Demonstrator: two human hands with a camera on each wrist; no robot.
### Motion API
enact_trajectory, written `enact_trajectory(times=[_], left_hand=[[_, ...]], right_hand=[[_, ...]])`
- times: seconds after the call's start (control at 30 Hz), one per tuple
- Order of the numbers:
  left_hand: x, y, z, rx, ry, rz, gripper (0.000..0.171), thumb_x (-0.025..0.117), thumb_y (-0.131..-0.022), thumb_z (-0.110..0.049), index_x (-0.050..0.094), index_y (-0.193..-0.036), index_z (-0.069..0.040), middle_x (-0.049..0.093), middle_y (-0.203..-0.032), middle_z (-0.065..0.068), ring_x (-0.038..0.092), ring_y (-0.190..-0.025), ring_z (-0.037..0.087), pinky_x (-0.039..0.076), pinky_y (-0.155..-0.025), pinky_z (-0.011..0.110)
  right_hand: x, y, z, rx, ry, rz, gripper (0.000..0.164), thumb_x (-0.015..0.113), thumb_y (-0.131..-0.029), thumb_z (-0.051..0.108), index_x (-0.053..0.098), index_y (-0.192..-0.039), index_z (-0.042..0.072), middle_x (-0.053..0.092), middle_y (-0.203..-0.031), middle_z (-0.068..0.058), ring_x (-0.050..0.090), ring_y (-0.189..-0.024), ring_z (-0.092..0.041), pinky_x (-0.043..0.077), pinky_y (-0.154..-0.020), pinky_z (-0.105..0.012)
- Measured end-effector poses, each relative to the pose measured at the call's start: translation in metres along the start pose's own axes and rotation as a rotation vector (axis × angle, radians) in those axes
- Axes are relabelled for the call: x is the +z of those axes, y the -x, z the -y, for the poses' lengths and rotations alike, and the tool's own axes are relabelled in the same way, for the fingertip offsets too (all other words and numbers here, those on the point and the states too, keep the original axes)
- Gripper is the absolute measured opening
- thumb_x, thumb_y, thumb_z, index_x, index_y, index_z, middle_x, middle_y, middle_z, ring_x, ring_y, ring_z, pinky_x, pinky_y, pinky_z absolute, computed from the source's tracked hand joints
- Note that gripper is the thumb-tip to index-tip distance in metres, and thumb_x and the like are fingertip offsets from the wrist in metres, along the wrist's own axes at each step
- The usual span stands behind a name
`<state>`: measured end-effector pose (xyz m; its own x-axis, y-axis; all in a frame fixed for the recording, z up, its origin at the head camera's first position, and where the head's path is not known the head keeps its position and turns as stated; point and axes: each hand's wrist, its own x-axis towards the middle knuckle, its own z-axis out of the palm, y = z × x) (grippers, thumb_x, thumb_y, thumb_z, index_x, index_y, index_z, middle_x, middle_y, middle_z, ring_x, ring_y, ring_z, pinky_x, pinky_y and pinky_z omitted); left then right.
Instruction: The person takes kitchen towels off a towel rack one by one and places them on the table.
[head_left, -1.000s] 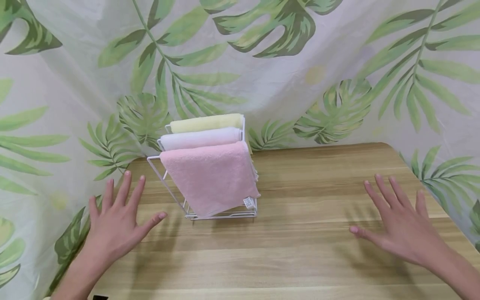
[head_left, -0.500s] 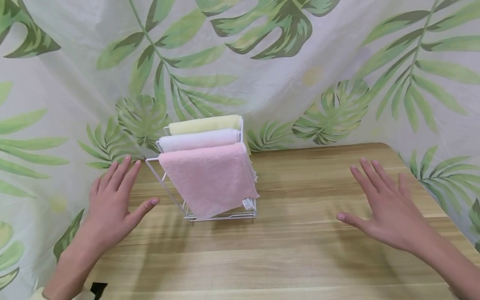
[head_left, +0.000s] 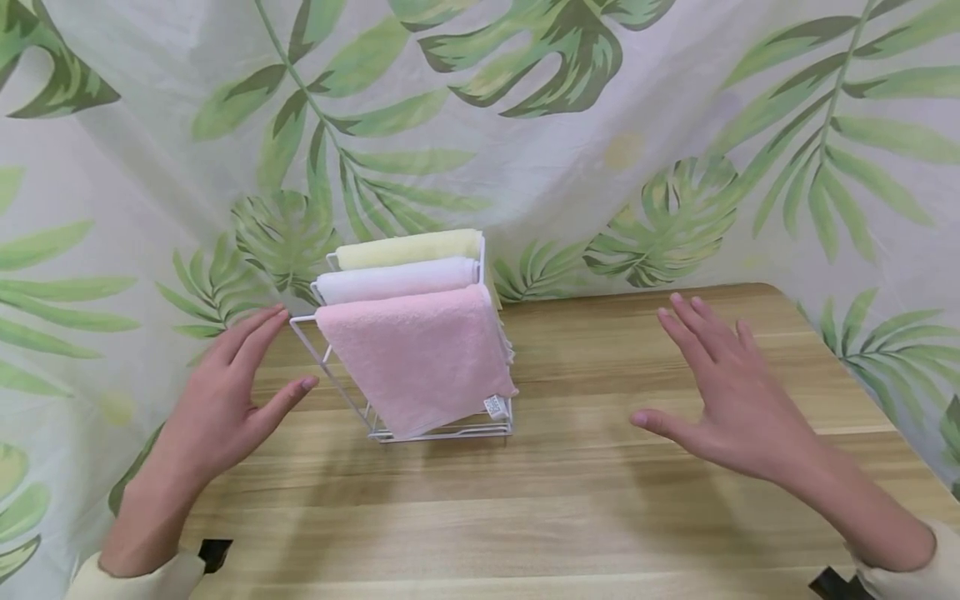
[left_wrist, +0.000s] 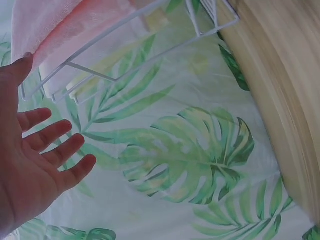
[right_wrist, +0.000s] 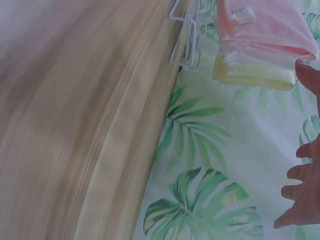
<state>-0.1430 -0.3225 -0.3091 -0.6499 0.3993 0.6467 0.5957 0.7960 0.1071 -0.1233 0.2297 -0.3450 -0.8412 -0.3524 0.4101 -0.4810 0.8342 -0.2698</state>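
On the wooden table stands a white wire rack point(head_left: 341, 392) with three towels draped over its bars. The pink towel point(head_left: 420, 358) hangs in front and carries a small white tag at its lower right corner. Behind it are a white towel point(head_left: 397, 277) and a pale yellow towel point(head_left: 408, 248). My left hand point(head_left: 217, 408) is held with spread fingers just left of the rack, fingertips near its front top corner. My right hand point(head_left: 738, 400) hovers over the table well to the right of the rack, fingers straight, thumb pointing toward the towels. Neither hand holds anything.
The wooden tabletop point(head_left: 570, 500) runs under the rack and both hands. A leaf-patterned cloth point(head_left: 540, 183) hangs behind the table and along its left side. Small black pieces show by both cream sleeves point(head_left: 138, 579).
My right hand has moved left, toward the rack. The left hand has come slightly up and in, closer to the rack's left side. The rack and towels have stayed in place.
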Motion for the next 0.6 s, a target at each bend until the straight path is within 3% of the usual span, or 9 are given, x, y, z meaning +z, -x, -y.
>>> enact_trajectory(times=[0.07, 0.13, 0.27, 0.37, 0.43, 0.5, 0.6], left_hand=[[0.001, -0.002, 0.0, -0.014, 0.028, -0.009, 0.082, 0.06, -0.103, -0.065, 0.048, -0.16, -0.006, 0.055, -0.155, 0.024, 0.054, -0.138, 0.049, 0.027, -0.126, 0.011], [0.003, -0.004, 0.0, -0.02, 0.062, -0.032, 0.078, 0.065, -0.103, -0.06, 0.05, -0.159, -0.007, 0.057, -0.153, 0.024, 0.056, -0.136, 0.046, 0.027, -0.121, 0.006], [0.007, -0.009, 0.001, -0.013, 0.153, -0.092, 0.075, 0.066, -0.103, -0.057, 0.056, -0.153, -0.003, 0.062, -0.146, 0.024, 0.06, -0.136, 0.021, 0.036, -0.116, 0.007], [0.011, -0.014, 0.0, -0.033, 0.268, -0.139, 0.056, 0.076, -0.103, -0.03, 0.06, -0.147, 0.002, 0.067, -0.14, 0.021, 0.06, -0.132, 0.005, 0.047, -0.109, 0.009], [0.014, -0.017, -0.002, -0.073, 0.374, -0.176, 0.048, 0.078, -0.095, -0.001, 0.063, -0.141, 0.006, 0.071, -0.135, 0.013, 0.065, -0.127, 0.004, 0.053, -0.103, 0.011], [0.016, -0.02, -0.005, -0.126, 0.478, -0.214, 0.051, 0.075, -0.086, 0.02, 0.065, -0.135, 0.011, 0.073, -0.13, 0.006, 0.069, -0.118, 0.005, 0.057, -0.098, 0.012], [0.017, -0.024, -0.011, -0.213, 0.612, -0.262, 0.043, 0.07, -0.086, 0.026, 0.064, -0.128, 0.017, 0.075, -0.121, -0.003, 0.073, -0.105, 0.006, 0.06, -0.092, 0.012]], right_hand=[[0.002, -0.004, 0.005, -0.012, -0.019, -0.011, 0.118, 0.085, -0.084, 0.061, 0.021, -0.172, 0.016, 0.02, -0.18, -0.009, 0.016, -0.169, -0.033, 0.007, -0.133, -0.073], [0.003, -0.008, 0.01, -0.021, -0.035, -0.022, 0.117, 0.086, -0.084, 0.059, 0.022, -0.172, 0.017, 0.021, -0.18, -0.008, 0.017, -0.168, -0.032, 0.01, -0.133, -0.072], [0.004, -0.016, 0.02, -0.032, -0.055, -0.046, 0.116, 0.087, -0.084, 0.056, 0.023, -0.172, 0.018, 0.024, -0.18, -0.007, 0.019, -0.168, -0.032, 0.017, -0.133, -0.071], [0.004, -0.023, 0.026, -0.044, -0.069, -0.066, 0.114, 0.088, -0.084, 0.055, 0.025, -0.171, 0.018, 0.027, -0.178, -0.007, 0.021, -0.167, -0.033, 0.02, -0.134, -0.067], [0.004, -0.028, 0.03, -0.052, -0.083, -0.073, 0.113, 0.088, -0.084, 0.054, 0.026, -0.171, 0.018, 0.028, -0.178, -0.007, 0.023, -0.166, -0.034, 0.02, -0.135, -0.064], [0.004, -0.032, 0.034, -0.054, -0.093, -0.074, 0.112, 0.088, -0.084, 0.053, 0.027, -0.171, 0.019, 0.029, -0.178, -0.005, 0.023, -0.166, -0.033, 0.022, -0.135, -0.062], [0.004, -0.038, 0.038, -0.054, -0.104, -0.066, 0.112, 0.088, -0.084, 0.054, 0.027, -0.171, 0.019, 0.029, -0.178, -0.003, 0.022, -0.167, -0.031, 0.027, -0.133, -0.062]])
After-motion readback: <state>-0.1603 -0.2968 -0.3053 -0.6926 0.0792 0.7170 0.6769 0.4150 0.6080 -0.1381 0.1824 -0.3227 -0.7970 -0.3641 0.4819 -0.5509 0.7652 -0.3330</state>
